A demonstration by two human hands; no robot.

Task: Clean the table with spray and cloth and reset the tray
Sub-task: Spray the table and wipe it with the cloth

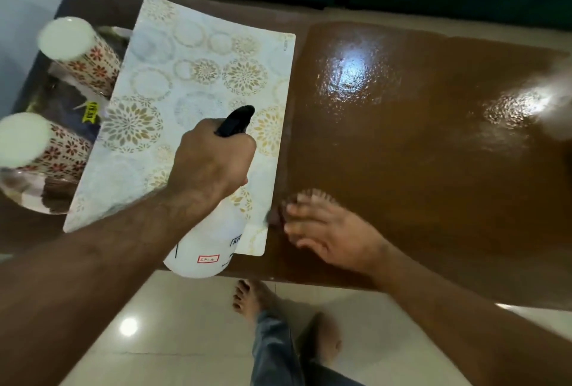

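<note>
Brown and glossy, the table (pixel 433 138) shines with lamp glare on its bare right part. My left hand (pixel 210 162) grips the neck of the white spray bottle (pixel 204 246), held over the patterned mat's (pixel 192 76) near corner, black nozzle pointing right. My right hand (pixel 325 227) is blurred, fingers spread just above the wood beside the mat edge; touching or not, I cannot tell. At far left two floral cups (pixel 80 54) stand in the tray (pixel 37 200)

Overhead light threw two white glare patches on the glossy table (pixel 433 138); right hand (pixel 328 231) motion-blurred, wide-angle edges bowed, far background dim and dark.
</note>
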